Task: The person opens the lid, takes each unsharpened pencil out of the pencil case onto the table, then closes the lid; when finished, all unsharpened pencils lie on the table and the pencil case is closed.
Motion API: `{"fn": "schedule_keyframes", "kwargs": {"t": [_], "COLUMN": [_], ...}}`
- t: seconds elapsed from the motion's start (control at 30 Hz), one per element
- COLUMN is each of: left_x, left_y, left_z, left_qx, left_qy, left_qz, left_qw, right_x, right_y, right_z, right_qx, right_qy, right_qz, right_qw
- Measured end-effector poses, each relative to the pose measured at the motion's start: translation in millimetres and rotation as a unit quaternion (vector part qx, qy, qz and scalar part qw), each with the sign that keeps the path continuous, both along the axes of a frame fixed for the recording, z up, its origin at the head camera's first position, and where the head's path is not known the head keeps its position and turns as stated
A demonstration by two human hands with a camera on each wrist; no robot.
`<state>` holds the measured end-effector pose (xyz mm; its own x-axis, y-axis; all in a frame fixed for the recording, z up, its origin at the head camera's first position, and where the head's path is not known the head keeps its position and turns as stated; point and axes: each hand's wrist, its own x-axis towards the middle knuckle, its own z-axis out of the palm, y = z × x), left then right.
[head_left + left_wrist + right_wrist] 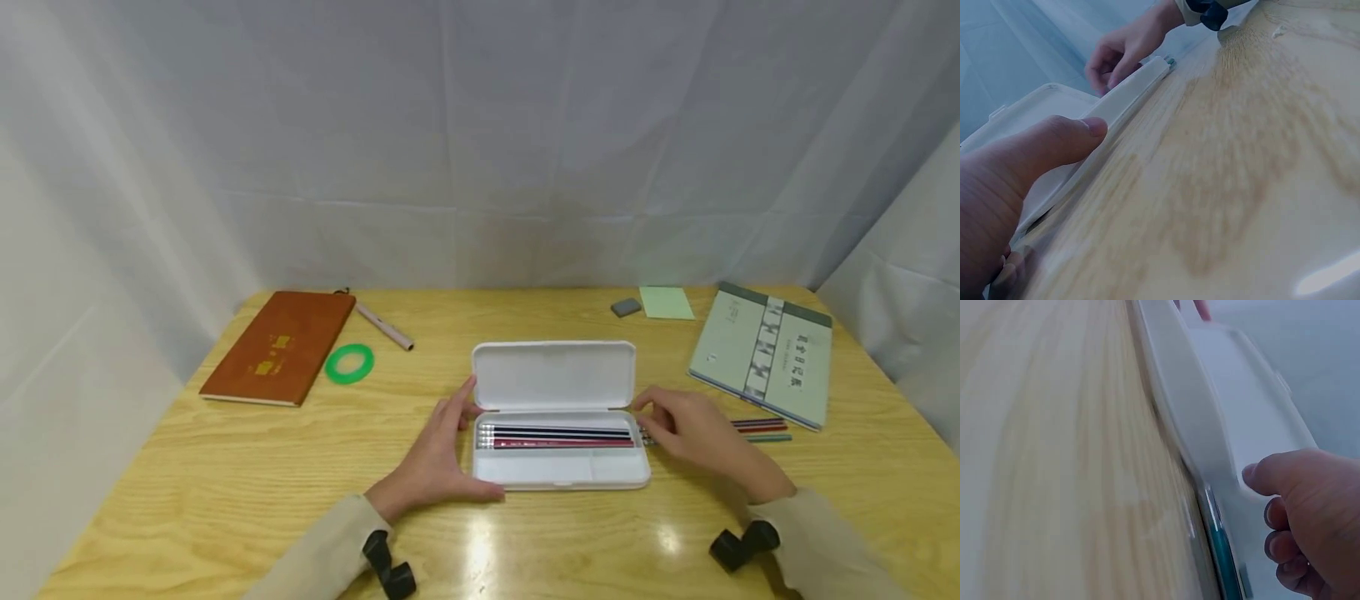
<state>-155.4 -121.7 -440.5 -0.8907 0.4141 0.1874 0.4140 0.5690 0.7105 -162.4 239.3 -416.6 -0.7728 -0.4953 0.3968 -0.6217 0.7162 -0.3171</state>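
Observation:
An open white pencil case (557,375) lies mid-table, lid tilted back, with black and red pencils (558,437) in its tray. My left hand (441,454) rests against the case's left end with its fingers straight and its thumb (1054,144) along the front rim. My right hand (693,432) sits at the case's right end with curled fingers. Its thumb (1272,475) touches the white rim (1229,394). A teal pencil (1219,547) lies on the table beside the case, under that hand. I cannot see whether the fingers hold it.
Loose red and teal pencils (763,429) stick out to the right of my hand. A grey-green book (765,354), a green sticky pad (666,302) and an eraser (626,307) sit at the back right. A brown notebook (281,346), a green tape ring (349,364) and a pen (384,326) lie to the left.

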Motion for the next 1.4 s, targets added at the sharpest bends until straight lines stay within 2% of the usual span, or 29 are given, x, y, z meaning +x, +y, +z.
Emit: {"fn": "schedule_keyframes", "kwargs": {"t": [0.13,0.27,0.4,0.53,0.87,1.07,1.23,1.4], "left_x": [-0.3,0.4,1.5,1.1,1.4,1.4,0.4,1.5], "left_y": [-0.1,-0.4,-1.6,-1.4,-1.0,-1.2,-0.7,-1.8], "left_z": [0.2,1.3,2.7,2.0,2.4,1.7,1.3,2.0], "left_qx": [0.0,0.002,0.004,0.003,0.005,0.005,0.005,0.004], "left_qy": [-0.006,-0.011,-0.014,-0.01,-0.017,-0.018,-0.012,-0.016], "left_qz": [0.0,-0.002,-0.002,-0.002,-0.004,-0.002,-0.004,-0.006], "left_qw": [1.0,0.9999,0.9999,0.9999,0.9998,0.9998,0.9999,0.9998], "right_x": [-8.4,-10.4,-9.3,-7.6,-6.7,-2.8,2.4,13.2], "right_y": [-30.1,-53.5,-70.0,-76.2,-79.7,-76.5,-53.0,-13.1], "right_z": [3.0,7.4,9.9,11.6,10.6,17.6,25.4,19.7], "right_qx": [0.021,0.047,0.092,0.119,0.068,0.059,0.016,-0.002], "right_qy": [-0.024,-0.034,-0.028,-0.063,-0.102,-0.09,-0.057,-0.045], "right_qz": [0.038,0.053,0.049,0.036,0.02,-0.001,-0.017,-0.039], "right_qw": [0.999,0.997,0.994,0.99,0.992,0.994,0.998,0.998]}}
